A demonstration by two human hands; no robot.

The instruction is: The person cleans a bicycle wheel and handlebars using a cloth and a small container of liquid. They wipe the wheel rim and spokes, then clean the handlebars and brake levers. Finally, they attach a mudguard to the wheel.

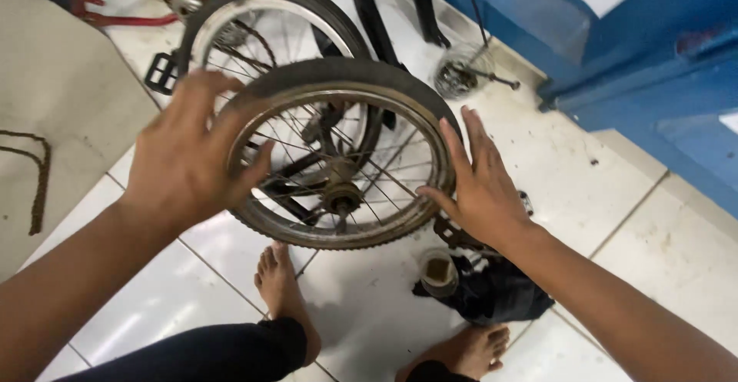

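**Two hands on a small bicycle wheel**

From the head camera we look down at a small bicycle wheel [338, 155] held up between both hands above the white tiled floor [192, 290]. It is tilted, its spokes and hub [342, 195] turned toward us, with a dark tyre round a worn metal rim.

Our left hand [188, 151] grips the wheel at its left edge: the fingers curl over the tyre and the thumb reaches in across the rim, so this grip is clenched on the wheel. Our right hand [480, 182] lies flat against the wheel's right edge, fingers straight and spread, the palm pressing on the tyre. This grip is released, touching without closing round anything.

Beyond the left grip, and partly hidden by the held wheel, stands a second wheel [269, 21] with a lighter rim, a black pedal [160, 73] just beside it. Farther out from that grip, a rusty chain [38, 174] lies on a beige mat [61, 97]. Beyond the right grip, a sprocket with an axle [461, 76] lies on the floor near a blue wall [615, 51].

Below the right grip, a small cup [438, 272] sits beside a dark cloth [496, 293]. Our two bare feet [280, 286] rest on the tiles beneath the wheel, one under the hub and the other near the cloth.
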